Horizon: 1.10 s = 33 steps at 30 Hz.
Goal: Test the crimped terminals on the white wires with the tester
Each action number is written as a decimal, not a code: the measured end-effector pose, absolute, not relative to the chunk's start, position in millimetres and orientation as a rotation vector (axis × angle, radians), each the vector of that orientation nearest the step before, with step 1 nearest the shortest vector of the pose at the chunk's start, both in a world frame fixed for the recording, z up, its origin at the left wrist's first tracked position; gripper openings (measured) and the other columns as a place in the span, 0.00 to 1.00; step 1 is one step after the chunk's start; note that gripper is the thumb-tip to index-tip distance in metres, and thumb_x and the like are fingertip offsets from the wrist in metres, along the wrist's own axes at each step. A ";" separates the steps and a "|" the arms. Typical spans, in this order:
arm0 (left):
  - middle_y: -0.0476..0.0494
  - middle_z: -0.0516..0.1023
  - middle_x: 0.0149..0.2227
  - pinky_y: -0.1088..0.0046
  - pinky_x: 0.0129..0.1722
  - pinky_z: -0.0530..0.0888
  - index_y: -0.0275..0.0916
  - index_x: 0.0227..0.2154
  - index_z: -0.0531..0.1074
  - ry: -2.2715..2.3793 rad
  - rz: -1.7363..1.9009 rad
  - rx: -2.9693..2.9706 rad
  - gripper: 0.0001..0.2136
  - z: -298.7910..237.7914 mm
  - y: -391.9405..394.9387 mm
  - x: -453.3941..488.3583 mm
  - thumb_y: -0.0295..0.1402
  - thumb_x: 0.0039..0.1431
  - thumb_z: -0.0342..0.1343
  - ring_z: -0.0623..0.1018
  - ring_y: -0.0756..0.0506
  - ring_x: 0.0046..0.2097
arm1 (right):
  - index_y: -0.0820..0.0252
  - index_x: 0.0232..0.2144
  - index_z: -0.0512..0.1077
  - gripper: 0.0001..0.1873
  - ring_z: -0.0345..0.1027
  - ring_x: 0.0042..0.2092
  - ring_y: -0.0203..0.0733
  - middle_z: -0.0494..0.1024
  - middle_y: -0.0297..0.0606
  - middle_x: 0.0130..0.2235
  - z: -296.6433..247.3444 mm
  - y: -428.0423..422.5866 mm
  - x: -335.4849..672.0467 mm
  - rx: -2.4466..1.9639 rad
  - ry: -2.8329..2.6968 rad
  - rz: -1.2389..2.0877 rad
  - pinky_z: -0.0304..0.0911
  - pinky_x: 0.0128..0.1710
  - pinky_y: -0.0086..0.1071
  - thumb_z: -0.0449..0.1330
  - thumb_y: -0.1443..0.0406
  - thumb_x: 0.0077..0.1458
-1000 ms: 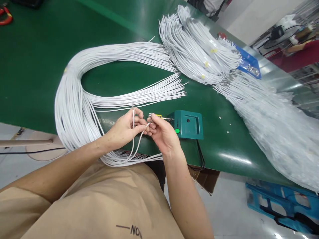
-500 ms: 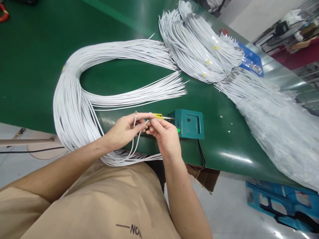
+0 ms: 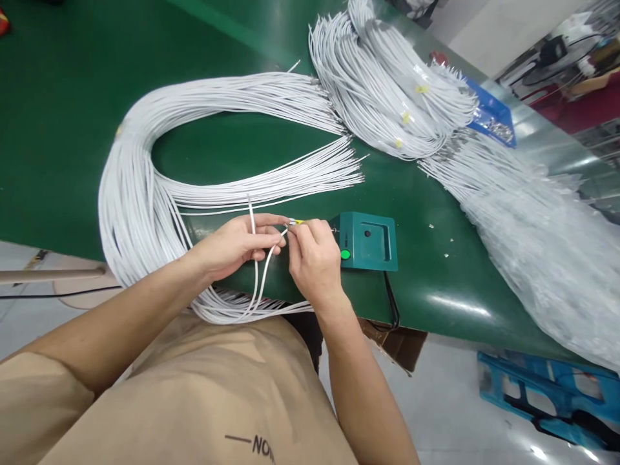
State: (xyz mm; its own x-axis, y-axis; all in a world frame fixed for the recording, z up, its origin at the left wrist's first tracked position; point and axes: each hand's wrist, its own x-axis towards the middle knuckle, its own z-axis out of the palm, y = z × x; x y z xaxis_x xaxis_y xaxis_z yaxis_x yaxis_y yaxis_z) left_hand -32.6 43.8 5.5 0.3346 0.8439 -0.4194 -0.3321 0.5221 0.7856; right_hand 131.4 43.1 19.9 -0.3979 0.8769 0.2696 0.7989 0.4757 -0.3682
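My left hand is closed round a white cable, whose tip sticks up above the fingers. A second white strand rises from below and runs between the thumb and forefinger to my right hand. Pinched together, the fingers of my right hand meet this strand's end; the exact grip is partly hidden. Just behind those fingers shows a small yellow piece, mostly covered. A thin metal shaft stands between the right knuckles and a teal box with a lit green button.
A large looped bundle of white cables lies on the green table. Coiled cables are piled at the back, by a blue tray of small metal parts. Plastic-wrapped cables spread along the right side.
My right hand has turned and moved slightly up and left, covering most of the yellow piece. My left hand has shifted a little left, with the cable tip now higher.
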 end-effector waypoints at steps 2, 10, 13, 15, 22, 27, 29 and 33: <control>0.48 0.75 0.27 0.82 0.18 0.58 0.37 0.45 0.71 1.026 0.884 0.771 0.19 2.8 46.8 -31.2 0.31 0.48 0.62 0.74 0.51 0.30 | 0.60 0.42 0.70 0.12 0.62 0.44 0.46 0.74 0.43 0.42 24.1 52.3 139.6 -1.437 -2.391 0.140 0.55 0.45 0.39 0.49 0.64 0.61; 0.46 0.77 0.30 0.81 0.18 0.63 0.38 0.47 0.67 1.222 0.835 1.049 0.20 -2.5 55.3 -24.6 0.34 0.50 0.59 0.77 0.47 0.32 | 0.59 0.32 0.69 0.06 0.63 0.39 0.43 0.76 0.38 0.32 30.2 79.8 163.6 -1.496 -2.589 0.224 0.52 0.47 0.37 0.53 0.70 0.56; 0.46 0.76 0.29 0.81 0.18 0.65 0.38 0.46 0.66 1.262 0.814 1.082 0.19 -4.0 57.1 -22.8 0.33 0.50 0.58 0.77 0.47 0.31 | 0.59 0.32 0.69 0.07 0.62 0.40 0.44 0.76 0.38 0.32 29.2 80.6 164.7 -1.483 -2.584 0.235 0.53 0.45 0.36 0.53 0.72 0.53; 0.47 0.76 0.28 0.80 0.18 0.66 0.37 0.46 0.66 1.298 0.797 1.098 0.19 -5.4 58.4 -21.4 0.32 0.50 0.58 0.77 0.47 0.30 | 0.59 0.31 0.69 0.07 0.61 0.38 0.45 0.75 0.38 0.31 27.7 80.7 164.3 -1.491 -2.580 0.210 0.53 0.43 0.36 0.52 0.72 0.54; 0.48 0.77 0.27 0.79 0.20 0.67 0.40 0.45 0.68 1.358 0.757 1.227 0.17 -15.4 60.0 -20.5 0.31 0.50 0.57 0.77 0.47 0.29 | 0.59 0.28 0.69 0.09 0.60 0.35 0.45 0.74 0.38 0.27 23.1 83.0 163.3 -1.515 -2.559 0.178 0.54 0.41 0.37 0.51 0.73 0.54; 0.49 0.76 0.25 0.78 0.23 0.68 0.39 0.44 0.68 1.293 0.749 1.187 0.16 -17.8 61.5 -21.9 0.30 0.49 0.58 0.77 0.48 0.29 | 0.61 0.38 0.70 0.08 0.62 0.45 0.47 0.77 0.42 0.41 30.0 74.0 160.3 -1.470 -2.467 0.209 0.51 0.52 0.41 0.55 0.70 0.55; 0.49 0.75 0.25 0.79 0.22 0.67 0.38 0.43 0.68 1.269 0.758 1.137 0.16 -18.4 62.4 -22.8 0.30 0.49 0.58 0.76 0.49 0.28 | 0.61 0.41 0.69 0.09 0.61 0.48 0.47 0.75 0.43 0.47 31.4 64.4 155.1 -1.460 -2.361 0.202 0.51 0.52 0.40 0.54 0.67 0.57; 0.50 0.73 0.25 0.78 0.23 0.68 0.36 0.41 0.68 1.229 0.789 1.098 0.16 -18.9 62.2 -25.9 0.30 0.48 0.59 0.75 0.50 0.27 | 0.60 0.37 0.70 0.10 0.62 0.40 0.43 0.76 0.40 0.37 22.4 37.3 136.6 -1.292 -2.415 0.250 0.54 0.41 0.37 0.49 0.65 0.62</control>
